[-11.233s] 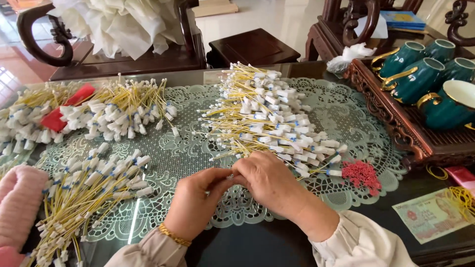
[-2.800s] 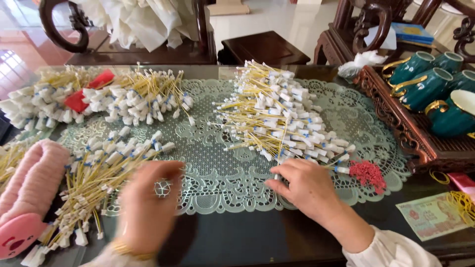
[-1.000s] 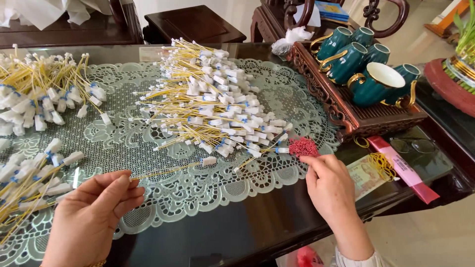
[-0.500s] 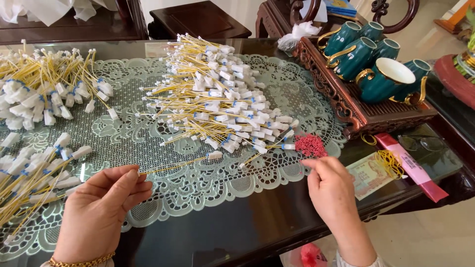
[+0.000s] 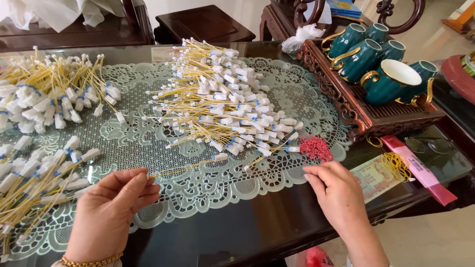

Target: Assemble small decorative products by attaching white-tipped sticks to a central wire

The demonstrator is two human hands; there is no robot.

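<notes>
Our left hand (image 5: 111, 212) pinches the near end of a thin yellow wire (image 5: 185, 168) between closed fingers (image 5: 143, 179); its long axis runs right and slightly away, ending in a white connector (image 5: 220, 156). Our right hand (image 5: 339, 193) rests nearer the small heap of red bands (image 5: 315, 147), just beyond its loosely curled, empty fingers (image 5: 316, 174). Everything lies on a green lace mat (image 5: 198, 185) over the dark glass counter (image 5: 257, 232), with a large wire pile (image 5: 227, 106) behind and a carved tray (image 5: 366, 116) of teal cups (image 5: 391, 81) to the right.
</notes>
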